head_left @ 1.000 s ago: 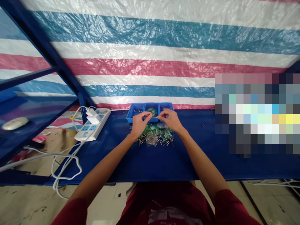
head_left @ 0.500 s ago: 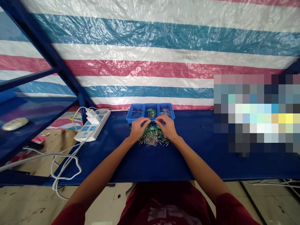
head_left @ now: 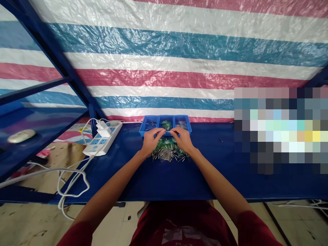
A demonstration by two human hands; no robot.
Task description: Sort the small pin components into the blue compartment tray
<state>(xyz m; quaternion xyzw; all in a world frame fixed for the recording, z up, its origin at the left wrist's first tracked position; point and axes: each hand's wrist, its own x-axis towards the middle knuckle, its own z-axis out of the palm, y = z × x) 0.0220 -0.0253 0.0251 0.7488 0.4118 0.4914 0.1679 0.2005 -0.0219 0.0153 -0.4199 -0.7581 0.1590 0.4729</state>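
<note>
My left hand (head_left: 153, 138) and my right hand (head_left: 182, 138) face each other above the pile, fingertips pinched. Between them they hold a small, thin metal rod (head_left: 167, 131) level, one end in each hand; its exact kind is too small to tell. Below lies a pile of thin metal rods (head_left: 166, 153) mixed with green and clear plastic pieces. Right behind the hands stands a blue three-compartment tray (head_left: 141, 128). A few metal rods lie in its left compartment, green plastic pieces in the middle one and clear plastic pieces in the right one.
A white power strip (head_left: 98, 141) with a plugged-in adapter and loose white cables (head_left: 74, 181) lies at the left. One small dark rod (head_left: 220, 139) rests on the blue table (head_left: 217, 171) to the right. A white mouse (head_left: 22, 136) sits on the side shelf. The far right is pixelated.
The view has shifted slightly, so the scene sits a little lower. Both hands stay pinched on the rod, with their fingertips slightly changed around it.
</note>
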